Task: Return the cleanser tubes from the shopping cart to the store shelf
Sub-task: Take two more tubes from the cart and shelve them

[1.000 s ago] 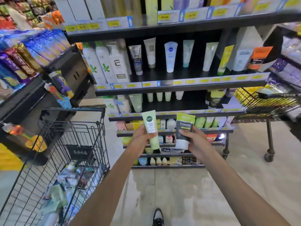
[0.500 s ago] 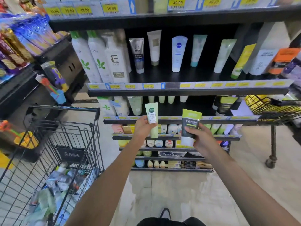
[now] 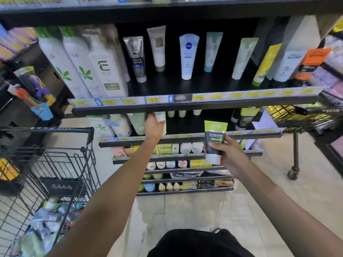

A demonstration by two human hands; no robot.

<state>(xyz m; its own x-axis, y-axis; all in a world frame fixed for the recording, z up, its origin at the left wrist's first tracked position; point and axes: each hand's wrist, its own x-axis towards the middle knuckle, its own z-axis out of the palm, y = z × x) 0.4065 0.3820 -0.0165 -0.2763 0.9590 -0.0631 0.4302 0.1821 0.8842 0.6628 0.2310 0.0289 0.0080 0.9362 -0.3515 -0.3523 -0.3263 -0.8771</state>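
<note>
We see our left hand reaching into the second shelf near the middle of the frame, its fingers curled round a pale green tube whose upper part is hidden behind the front edge of the shelf above. The tube sits among other pale tubes and bottles standing on that shelf.

Our right hand is lower and to the right of centre, in front of the shelf unit and apart from it. Its fingers and thumb wrap the lower body of a dark tube with a lime-green top, held upright with its white cap pointing down.

At the lower left of the frame stands the shopping cart, a wire basket with a heap of packets and tubes lying in its bottom; they are too blurred to tell apart.
</note>
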